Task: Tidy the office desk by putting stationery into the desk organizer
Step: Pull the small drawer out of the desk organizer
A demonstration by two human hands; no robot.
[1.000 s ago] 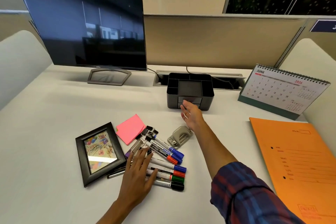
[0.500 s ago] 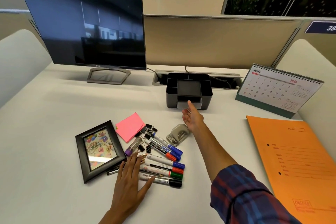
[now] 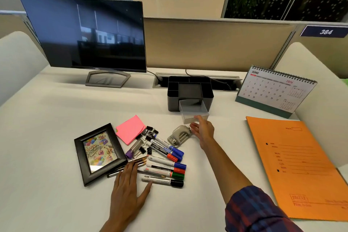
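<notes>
**Drawer out, stationery still on the desk**

From my remote seat I saw the white desk first, then the black desk organizer standing near its back edge, just in front of the cable slot. Its clear drawer was pulled well out toward me and looked empty, as did the open compartments on top.

My right hand sat at the drawer's front lip, fingers loosely extended; whether the fingertips pinched that lip or merely touched it I could not tell. My left hand lay flat and spread, gripping nothing, its fingertips on the pencils.

To finish this step well, I judged the drawer should be stopped short of sliding free, the organizer kept from skidding forward.

The stationery lay in a loose cluster between picture frame and right forearm: markers with blue, red, green and black caps lying side by side, pink sticky notes, a grey hole punch, and small black binder clips scattered among them.
</notes>
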